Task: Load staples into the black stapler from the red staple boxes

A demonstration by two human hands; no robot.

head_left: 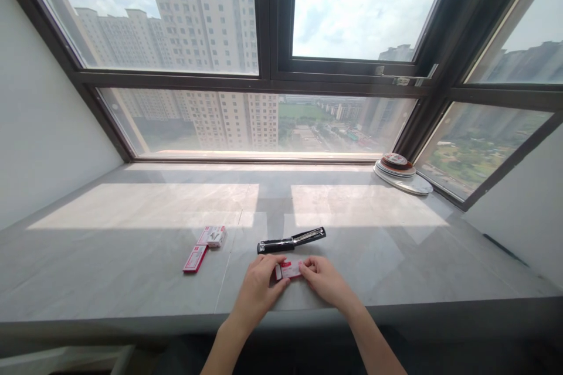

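Note:
Both of my hands hold a small red-and-white staple box low over the sill near its front edge. My left hand grips the box's left end between thumb and fingers. At the right end, my right hand pinches it with thumb and forefinger. The box's left end shows a pale area; whether its flap is open I cannot tell. Just beyond the hands lies a black stapler, its hinged top swung open to the right and its metal channel showing.
Left of my hands, a flat red-and-white box lies by a small white box, which rests against or on another red-and-white one. Stacked round plates or mats sit in the far right corner. Windows bound the grey sill.

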